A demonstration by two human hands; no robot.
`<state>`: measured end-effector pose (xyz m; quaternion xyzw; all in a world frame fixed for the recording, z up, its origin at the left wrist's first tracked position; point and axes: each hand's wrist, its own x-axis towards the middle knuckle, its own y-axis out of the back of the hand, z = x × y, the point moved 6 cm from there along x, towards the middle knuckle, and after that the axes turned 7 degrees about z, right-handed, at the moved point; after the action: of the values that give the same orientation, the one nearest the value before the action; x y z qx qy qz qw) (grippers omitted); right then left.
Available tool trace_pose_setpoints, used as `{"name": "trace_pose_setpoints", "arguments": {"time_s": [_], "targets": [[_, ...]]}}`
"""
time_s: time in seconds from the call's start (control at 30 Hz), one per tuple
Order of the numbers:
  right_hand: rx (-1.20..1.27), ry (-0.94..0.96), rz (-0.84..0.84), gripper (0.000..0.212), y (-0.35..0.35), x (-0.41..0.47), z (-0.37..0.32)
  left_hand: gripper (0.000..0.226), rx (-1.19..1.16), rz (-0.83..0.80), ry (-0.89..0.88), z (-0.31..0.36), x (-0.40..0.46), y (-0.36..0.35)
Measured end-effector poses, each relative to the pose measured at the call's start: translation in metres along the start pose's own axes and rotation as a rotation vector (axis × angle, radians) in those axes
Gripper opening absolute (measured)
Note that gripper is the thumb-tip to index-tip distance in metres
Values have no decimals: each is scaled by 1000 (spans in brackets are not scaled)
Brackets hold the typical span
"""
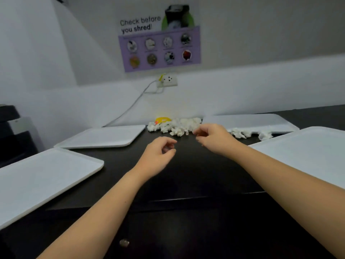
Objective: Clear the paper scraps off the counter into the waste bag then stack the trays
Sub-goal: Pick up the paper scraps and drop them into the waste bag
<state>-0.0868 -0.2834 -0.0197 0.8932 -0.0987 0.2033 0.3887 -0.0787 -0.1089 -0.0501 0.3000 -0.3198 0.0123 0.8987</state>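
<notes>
One heap of white paper scraps [175, 126] sits at the back edge of your counter [196, 171], right against the wall, and a thinner trail of scraps [248, 134] runs off to the right along the near rim of the back-right tray [257, 121]. Something yellow and red [162, 120] pokes out behind the heap, too blurred to name.

Your right hand [214, 138] hovers just at the front of the heap, fingers loosely curled, tips close to the nearest scraps; whether they touch the paper, you can't tell from here. Your left hand [158, 156] hangs over the bare dark counter a little nearer to you, fingers also loosely curled, nothing in it.

Four white trays lie flat, apart from one another: the back-left tray [100, 136] beside the heap, the front-left tray [43, 180] reaching the counter's left front edge, the back-right one, and the front-right tray [306, 152] under your right forearm's far side.

On the wall above, a purple poster [160, 40] reads "Check before you shred!", with a white socket [167, 80] below it and a cable [134, 103] trailing down to the counter's back edge. A dark machine [11, 131] stands at the far left.
</notes>
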Motion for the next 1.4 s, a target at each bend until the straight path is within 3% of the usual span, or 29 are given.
{"name": "trace_pose_setpoints", "arguments": {"time_s": [0.2, 0.37, 0.5, 0.7, 0.87, 1.03, 1.4], "targets": [[-102, -167, 94, 29, 66, 29, 86, 25, 20, -157, -40, 11, 48, -97], [-186, -210, 118, 30, 95, 46, 137, 27, -35, -172, -37, 19, 83, -160], [-263, -218, 68, 34, 93, 63, 162, 31, -68, -104, -47, 23, 110, -193], [-357, -205, 28, 38, 76, 84, 189, 39, 55, -120, -203, 25, 138, -237], [-451, -183, -80, 33, 59, 96, 201, 39, 160, -249, -336, 25, 151, -267], [-441, -183, -54, 23, 52, 102, 202, 19, 53, -223, -265, 12, 154, -261], [-291, -145, -180, 26, 2, 81, 132, 14, 56, -142, -55, -25, 108, -165]]}}
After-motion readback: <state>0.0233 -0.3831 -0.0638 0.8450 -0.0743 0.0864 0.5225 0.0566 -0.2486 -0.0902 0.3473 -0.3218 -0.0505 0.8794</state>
